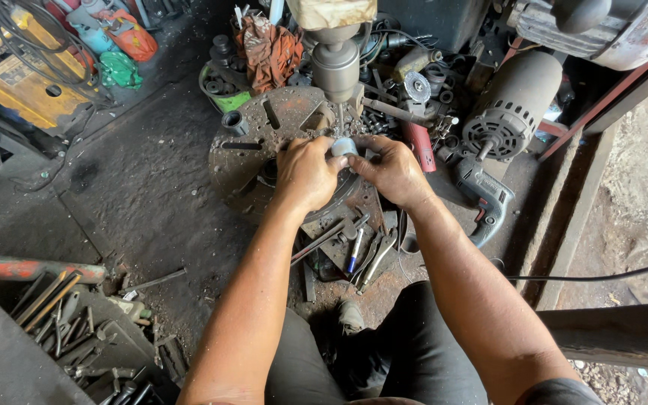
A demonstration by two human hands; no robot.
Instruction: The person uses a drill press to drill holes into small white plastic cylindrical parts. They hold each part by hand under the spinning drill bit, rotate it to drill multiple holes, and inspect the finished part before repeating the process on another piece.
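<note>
While both hands, left hand (305, 172) and right hand (393, 171), keep fingers clamped on the small metal cylinder (343, 145) under the drill bit (340, 120), it should sit flat and centred on the round drill table (249, 154).

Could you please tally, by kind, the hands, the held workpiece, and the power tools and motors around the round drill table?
Hands: 2, left hand and right hand, both on the small metal part
Small metal part under the drill chuck: 1
Electric motor: 1
Hand drill: 1
Round drill table: 1
Total: 6
</note>
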